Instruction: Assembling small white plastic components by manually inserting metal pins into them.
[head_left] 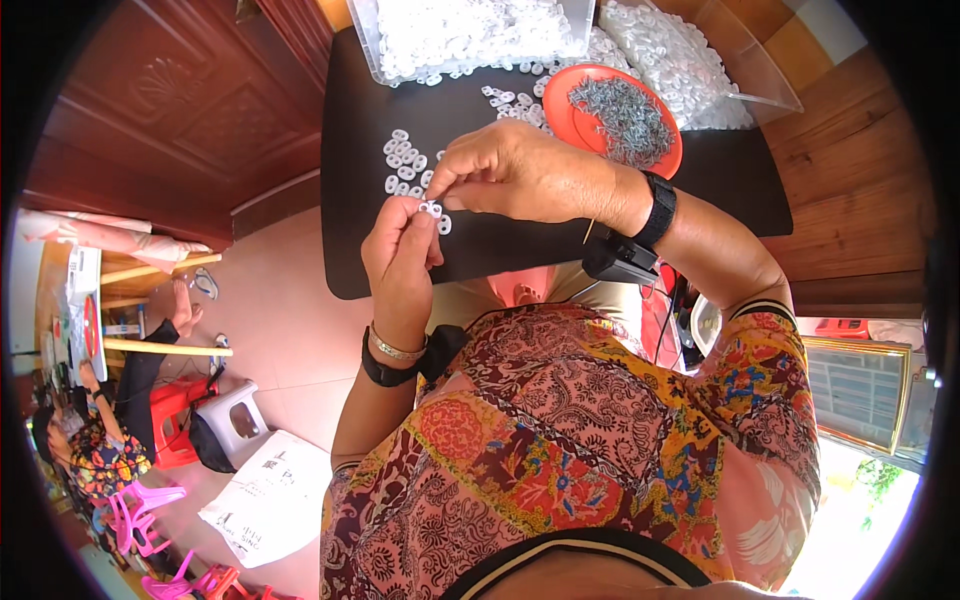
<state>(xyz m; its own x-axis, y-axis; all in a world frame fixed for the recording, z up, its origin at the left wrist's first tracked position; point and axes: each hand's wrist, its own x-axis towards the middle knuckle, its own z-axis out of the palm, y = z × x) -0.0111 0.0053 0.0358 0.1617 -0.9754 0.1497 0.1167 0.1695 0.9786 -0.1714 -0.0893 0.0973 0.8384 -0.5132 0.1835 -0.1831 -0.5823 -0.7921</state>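
Evidently, plenty is left: on the table (pixel 352 235), the tub (pixel 366 45), beyond and left of the plate (pixel 560 108), is heaped with white pieces, and so is the heap (pixel 665 60) beyond and right of it. The plate itself bears a thick pile of pins (pixel 625 120).

Left of the plate and nearer the wearer, the right hand (pixel 510 170) has thumb and forefinger drawn narrow at the clip; whether they grip it or a pin, I cannot tell. The left hand (pixel 400 250) pinches the clip between thumb and finger.

Farther left of the plate lie loose clips (pixel 403 155); whether any are finished is too small to tell. The clip (pixel 431 209), left of the plate, seems partway done; its long axis appears to run roughly sideways, the plate-side end slightly nearer the wearer. Fingertips hide part of it.
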